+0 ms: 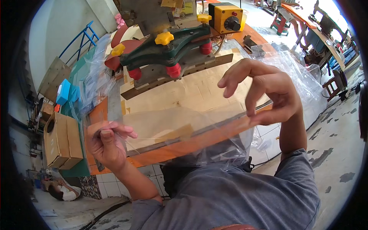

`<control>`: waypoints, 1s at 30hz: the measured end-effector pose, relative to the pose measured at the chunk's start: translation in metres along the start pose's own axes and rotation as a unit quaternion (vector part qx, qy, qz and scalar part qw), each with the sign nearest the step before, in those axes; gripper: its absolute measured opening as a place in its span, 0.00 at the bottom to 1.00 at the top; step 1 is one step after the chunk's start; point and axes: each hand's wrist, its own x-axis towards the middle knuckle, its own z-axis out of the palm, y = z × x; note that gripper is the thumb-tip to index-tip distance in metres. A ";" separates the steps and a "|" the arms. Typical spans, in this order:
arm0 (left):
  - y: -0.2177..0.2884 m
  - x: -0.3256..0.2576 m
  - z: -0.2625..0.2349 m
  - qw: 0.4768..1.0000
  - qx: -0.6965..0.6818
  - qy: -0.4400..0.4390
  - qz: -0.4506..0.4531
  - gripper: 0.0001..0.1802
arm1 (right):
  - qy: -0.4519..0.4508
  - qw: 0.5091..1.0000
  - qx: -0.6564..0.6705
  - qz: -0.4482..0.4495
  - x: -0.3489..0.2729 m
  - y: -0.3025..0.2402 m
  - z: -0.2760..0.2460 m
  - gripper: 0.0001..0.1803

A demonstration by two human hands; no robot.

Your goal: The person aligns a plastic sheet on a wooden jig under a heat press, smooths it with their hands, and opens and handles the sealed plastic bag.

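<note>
We note right grip (275, 92) pinching clear film (188, 128), cannot confirm left grip (107, 145) does; uneven pull could crease it.

From the board (191, 92), the clamp frame (163, 53) stood at eleven o'clock, the control box (226, 19) at one, loose plastic (304, 78) at three, the cardboard box (61, 140) at eight. A plastic sheet (191, 132) crossed six o'clock, between the left hand (109, 145) at eight and right hand (278, 92) at three.
</note>
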 end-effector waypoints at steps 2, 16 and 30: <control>-0.001 0.006 -0.001 1.000 0.004 0.009 0.016 0.14 | -0.044 0.995 0.036 -0.086 0.009 0.003 -0.001 0.17; 0.021 0.023 -0.016 0.995 0.085 -0.008 0.060 0.12 | -0.072 0.969 -0.189 0.139 0.006 -0.023 0.023 0.14; 0.015 0.051 -0.041 0.998 0.039 0.050 0.012 0.11 | -0.008 0.985 -0.069 -0.156 0.029 -0.029 0.021 0.11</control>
